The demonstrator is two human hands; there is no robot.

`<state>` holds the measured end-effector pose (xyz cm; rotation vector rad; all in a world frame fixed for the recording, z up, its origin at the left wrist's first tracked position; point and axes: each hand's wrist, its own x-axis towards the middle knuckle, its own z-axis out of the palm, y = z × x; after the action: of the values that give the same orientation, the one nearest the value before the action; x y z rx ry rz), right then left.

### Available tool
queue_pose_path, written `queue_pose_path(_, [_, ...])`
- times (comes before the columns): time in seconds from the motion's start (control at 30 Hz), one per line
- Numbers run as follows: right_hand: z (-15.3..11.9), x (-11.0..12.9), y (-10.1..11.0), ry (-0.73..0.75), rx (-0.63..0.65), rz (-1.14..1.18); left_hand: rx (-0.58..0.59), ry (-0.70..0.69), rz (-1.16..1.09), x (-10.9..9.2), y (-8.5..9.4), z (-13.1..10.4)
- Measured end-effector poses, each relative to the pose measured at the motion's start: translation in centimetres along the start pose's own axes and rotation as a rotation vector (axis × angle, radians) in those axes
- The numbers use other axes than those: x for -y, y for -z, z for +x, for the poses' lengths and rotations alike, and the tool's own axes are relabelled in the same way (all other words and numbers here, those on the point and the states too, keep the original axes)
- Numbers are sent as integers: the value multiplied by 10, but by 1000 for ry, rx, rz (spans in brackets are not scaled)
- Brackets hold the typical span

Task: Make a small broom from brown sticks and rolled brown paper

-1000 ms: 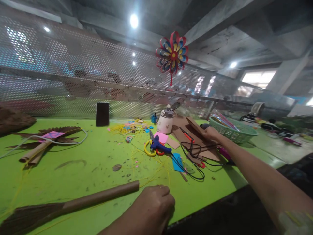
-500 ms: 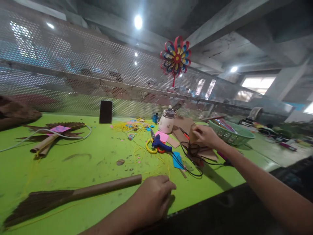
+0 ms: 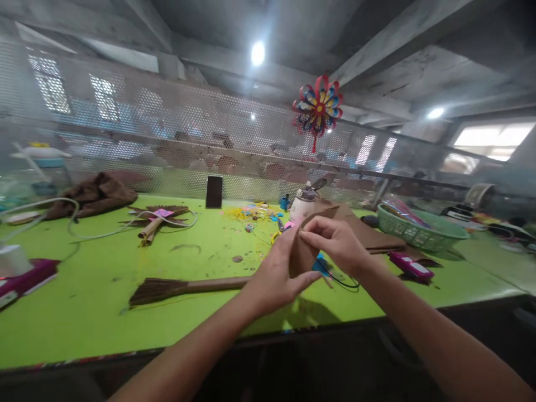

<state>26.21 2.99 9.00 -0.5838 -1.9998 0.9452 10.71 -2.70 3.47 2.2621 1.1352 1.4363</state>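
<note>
Above the green table, both my hands are on a piece of brown paper [image 3: 302,257]. My left hand [image 3: 274,279] holds its left side, thumb stretched below and fingers behind it. Thumb and fingertips of my right hand [image 3: 337,240] pinch the upper edge. Left of my hands lies a small brown broom-like piece [image 3: 163,290] with a fringed end and a rolled handle that runs behind my left wrist. Beyond my hands stands a pale bottle [image 3: 302,206] with its lid up. The scissors [image 3: 276,237] and a blue scrap [image 3: 320,265] are mostly hidden behind my hands.
More brown paper [image 3: 368,229] lies to the right, near a green basket [image 3: 422,231] and a purple box-shaped thing [image 3: 411,268]. At the back, a phone [image 3: 214,192] leans upright. Left are a brown paper fan-like piece [image 3: 163,219], a cable [image 3: 90,237] and a purple power strip [image 3: 36,279].
My right hand has brought a piece of brown paper from the right toward the middle. My left hand has lifted from the table to hold it too. The view has swung left.
</note>
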Motion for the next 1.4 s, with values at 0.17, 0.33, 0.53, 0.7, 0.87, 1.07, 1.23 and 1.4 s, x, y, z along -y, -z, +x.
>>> queue_pose_path(0.17, [-11,2,-28,8,-58,88,-88,10,155,-8,-6,-17])
queue_pose_path(0.33, [-14,12,-53,54,-84,28,-178,125,216,-9,-5,-35])
queue_pose_path(0.53, [-24,27,-81,133,-86,-52,-334,329,190,-12,-3,-72])
queue_pose_path(0.7, [-44,25,-100,253,3,-154,-380,424,156,-14,7,-106])
queue_pose_path(0.87, [-55,24,-107,387,141,-264,-515,492,149,-29,4,-122])
queue_pose_path(1.07, [-66,18,-108,269,134,-103,-460,571,-92,-42,-9,-139])
queue_pose_path(1.23, [-75,17,-103,220,160,-88,-415,652,-213,-42,-6,-152])
queue_pose_path(1.4, [-82,18,-98,57,178,24,-454,663,-434,-58,-8,-148])
